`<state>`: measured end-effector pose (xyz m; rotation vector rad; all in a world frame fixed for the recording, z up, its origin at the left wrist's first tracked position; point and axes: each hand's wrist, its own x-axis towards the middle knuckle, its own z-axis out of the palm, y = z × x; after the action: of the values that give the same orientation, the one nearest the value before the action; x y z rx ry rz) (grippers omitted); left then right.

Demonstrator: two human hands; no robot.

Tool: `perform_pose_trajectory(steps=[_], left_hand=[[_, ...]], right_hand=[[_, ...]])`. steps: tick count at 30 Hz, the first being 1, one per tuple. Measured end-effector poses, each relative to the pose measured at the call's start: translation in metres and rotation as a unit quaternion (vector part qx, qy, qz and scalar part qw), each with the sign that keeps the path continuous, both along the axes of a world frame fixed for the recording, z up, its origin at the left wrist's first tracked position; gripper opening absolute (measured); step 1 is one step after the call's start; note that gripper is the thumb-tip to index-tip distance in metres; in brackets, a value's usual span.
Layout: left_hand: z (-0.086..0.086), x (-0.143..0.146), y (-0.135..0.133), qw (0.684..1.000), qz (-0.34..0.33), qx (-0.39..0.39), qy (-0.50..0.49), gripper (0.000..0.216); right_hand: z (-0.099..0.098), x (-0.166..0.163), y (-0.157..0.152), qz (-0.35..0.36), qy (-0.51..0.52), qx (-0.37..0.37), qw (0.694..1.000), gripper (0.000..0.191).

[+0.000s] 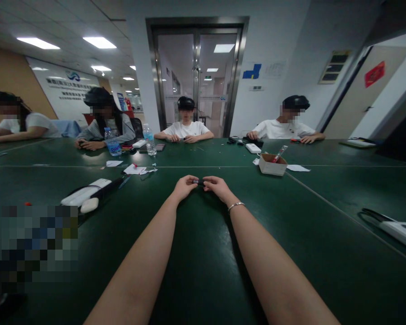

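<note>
The left hand (pixel 183 188) and right hand (pixel 220 187) met over the middle of the bench (pixel 203 253), fingers (pixel 210 180) of each pinched on opposite ends of a small dark object (pixel 199 182). An open-topped box (pixel 272 168) stood beyond, to the right. Grasping at both ends appeared complete; release was not yet done. Whether the object comprised one piece or two joined could not be discerned.

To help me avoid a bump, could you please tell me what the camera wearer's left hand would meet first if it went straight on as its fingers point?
Beyond the small black object it holds, the left hand would likely meet the right hand first, though depth is unclear.
</note>
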<state>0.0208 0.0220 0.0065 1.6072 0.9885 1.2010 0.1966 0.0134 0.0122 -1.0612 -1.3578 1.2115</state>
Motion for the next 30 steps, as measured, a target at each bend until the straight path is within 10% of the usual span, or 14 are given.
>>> perform_pose_trajectory(steps=[30], left_hand=[[0.0022,0.0052,-0.0023,0.989,0.076,-0.024,0.122,0.035]], right_hand=[[-0.002,0.0044,-0.0026,0.029,0.082,-0.014,0.996,0.027]])
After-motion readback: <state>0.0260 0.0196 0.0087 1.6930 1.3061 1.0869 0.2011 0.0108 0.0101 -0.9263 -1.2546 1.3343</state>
